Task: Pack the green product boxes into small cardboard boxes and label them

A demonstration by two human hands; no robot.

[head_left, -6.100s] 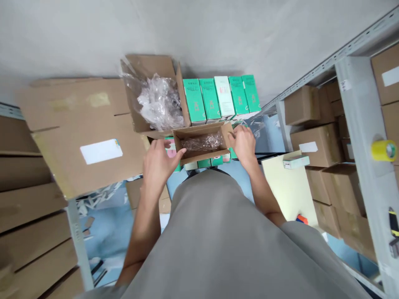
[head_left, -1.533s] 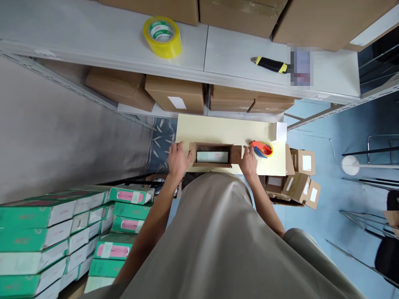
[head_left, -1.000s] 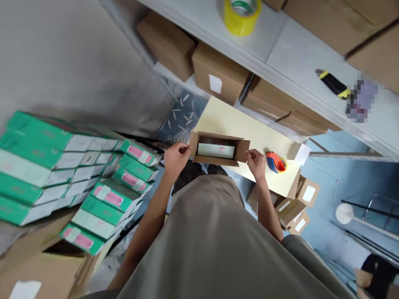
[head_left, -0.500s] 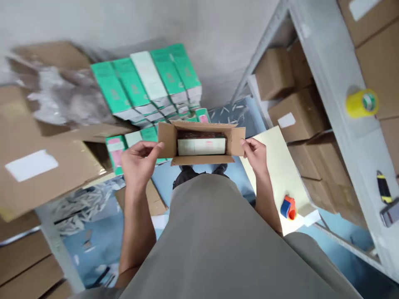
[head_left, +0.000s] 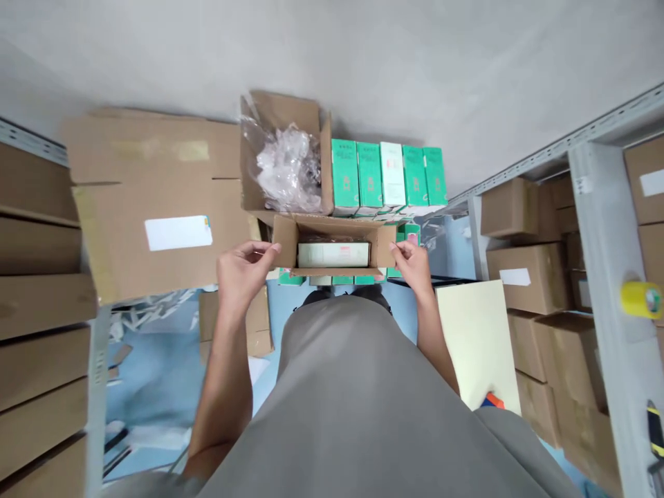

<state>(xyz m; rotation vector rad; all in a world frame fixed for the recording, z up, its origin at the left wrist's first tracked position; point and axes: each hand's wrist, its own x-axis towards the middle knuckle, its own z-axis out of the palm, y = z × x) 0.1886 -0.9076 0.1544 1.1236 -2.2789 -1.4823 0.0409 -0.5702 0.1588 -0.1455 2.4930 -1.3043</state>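
Between my hands is an open cardboard box (head_left: pixel 337 225), its flaps standing outward. Inside it lies a white carton (head_left: pixel 333 254) with pink print, and what looks like clear plastic behind it. My left hand (head_left: pixel 243 274) pinches the box's left flap between thumb and fingers. On the opposite side, my right hand (head_left: pixel 412 264) grips the right flap the same way. Just beyond the box stand several green cartons (head_left: pixel 345 176) in a row, with a white-and-pink carton (head_left: pixel 393 174) among them. More green cartons are partly hidden below and behind the box.
A larger open box (head_left: pixel 280 107) holding clear plastic wrap (head_left: pixel 290 169) sits left of the row. Flattened cardboard (head_left: pixel 119 238) with a white label lies farther left. Shelves of brown boxes flank both sides; yellow tape (head_left: pixel 640 299) rests on the right shelf. A cream board (head_left: pixel 474 339) is below.
My view has turned, so the shelves and green cartons now appear straighter, with the cartons farther right. Both hands still hold the flaps of the box.
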